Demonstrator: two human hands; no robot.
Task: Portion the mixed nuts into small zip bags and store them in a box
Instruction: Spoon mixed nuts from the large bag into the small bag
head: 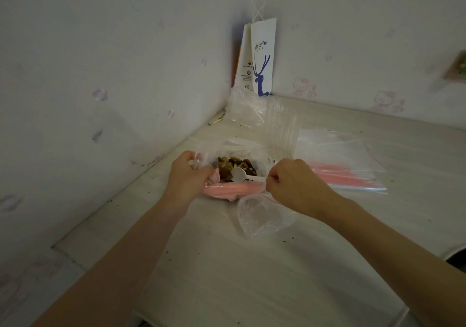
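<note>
Ideally the left hand (185,179), gripping the nut bag (242,147), holds steady while the right hand (295,183), pinching the spoon (238,174), scoops level.

Left hand (185,175) grips nut bag (242,150); right hand (292,183) holds white spoon (239,174) over nuts (234,166).

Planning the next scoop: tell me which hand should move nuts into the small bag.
Right. The right hand pinches the white spoon, its bowl on the nuts, and the open small zip bag lies near it. The left hand holds the nut bag's rim open.
</note>
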